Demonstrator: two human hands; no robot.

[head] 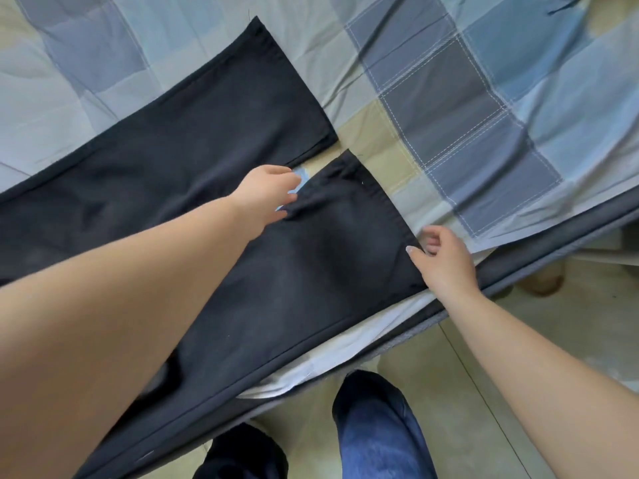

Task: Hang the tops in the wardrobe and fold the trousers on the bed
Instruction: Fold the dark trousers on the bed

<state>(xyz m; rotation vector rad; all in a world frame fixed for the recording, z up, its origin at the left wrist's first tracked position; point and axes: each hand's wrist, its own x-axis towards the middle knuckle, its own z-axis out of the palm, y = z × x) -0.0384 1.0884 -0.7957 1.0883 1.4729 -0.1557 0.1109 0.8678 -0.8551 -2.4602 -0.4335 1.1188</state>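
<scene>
Trousers [193, 160]: dark woven cloth, matt, smooth with a stitched hem; bedcover [466, 98]: soft checked cotton-like cloth, matt, creased, pale stitching along the squares; bed edge [553, 243]: grey coarse-weave fabric; floor [449, 392]: pale tiles, faint sheen, smooth; jeans [377, 426]: blue denim, matt

Black trousers [214, 140] lie on a blue, grey and beige checked quilt [466, 98].

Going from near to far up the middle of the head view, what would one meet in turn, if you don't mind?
Jeans-clad leg on the floor → bed edge → near trouser leg → left hand gripping its hem → far trouser leg → checked quilt.
</scene>
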